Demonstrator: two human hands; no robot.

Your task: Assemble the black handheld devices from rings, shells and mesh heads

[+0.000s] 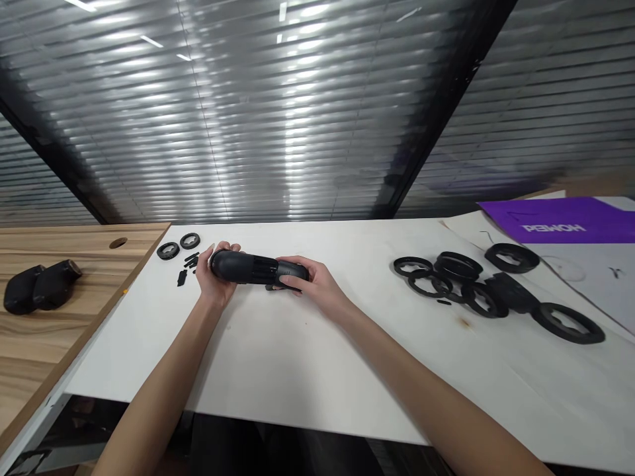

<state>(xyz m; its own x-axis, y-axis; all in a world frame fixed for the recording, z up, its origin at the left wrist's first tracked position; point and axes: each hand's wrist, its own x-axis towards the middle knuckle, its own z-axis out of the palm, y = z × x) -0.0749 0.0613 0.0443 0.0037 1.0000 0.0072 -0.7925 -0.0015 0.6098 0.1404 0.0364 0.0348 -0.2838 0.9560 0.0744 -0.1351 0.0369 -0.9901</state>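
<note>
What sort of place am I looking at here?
Perhaps a workshop or office workspace: a smooth white table bears loose black plastic-looking rings, and silvery horizontal slatted blinds stand behind it.

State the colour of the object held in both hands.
The held object is mostly black, seen best in the head view.

"How does the black device [238,266] look?"
"Like matt plastic: smooth over the rounded end, ribbed along the middle."
"And the black rings [459,270]?"
"Plastic-looking too, dark with a dull finish."
"What of the work surfaces?"
"The white tabletop [297,357] looks smooth, with a soft sheen; the brown table [30,337] shows striped wood grain."
"Anything shinier?"
"The slatted blinds [248,132] gleam like silvery metal. The purple sheet [560,228] looks smooth, paper or plastic; I cannot tell which."
</note>
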